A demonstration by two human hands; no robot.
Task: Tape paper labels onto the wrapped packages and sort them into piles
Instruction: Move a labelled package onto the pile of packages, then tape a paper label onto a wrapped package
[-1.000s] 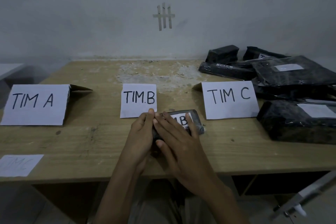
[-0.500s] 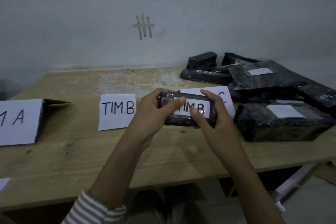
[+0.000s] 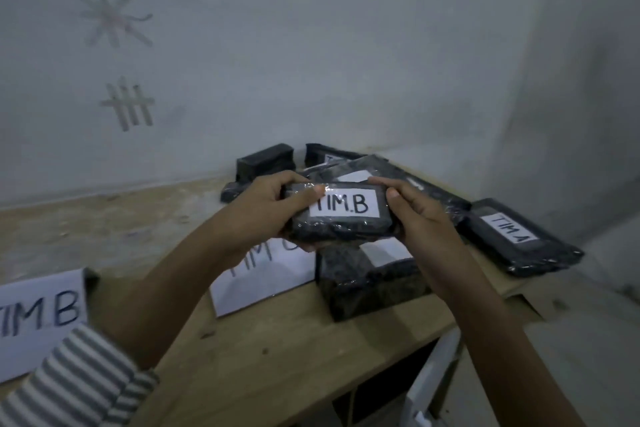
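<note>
a black wrapped package [image 3: 341,224] is held in the air by both hands, its white label [image 3: 343,203], reading tim.b, turned up to the camera. the left hand [image 3: 266,211] is curled round its left end, with the thumb laid on the label's left edge. the right hand [image 3: 419,218] is curled round its right end, with the thumb pressed just beside the label. compared with half a second ago, the package has been lifted higher and carried right, from in front of the tim c sign [image 3: 263,274] to above the pile [image 3: 370,284] of black packages. the view has swung right too, so the tim b sign [image 3: 38,315] is now cut by the left edge. the table [image 3: 277,357] has a front edge running diagonally down to the lower left, and the tim a package [image 3: 512,239] lies close to its right corner. bare wood is left between the two signs and along the front edge. a striped sleeve [image 3: 76,378] is seen at lower left
</note>
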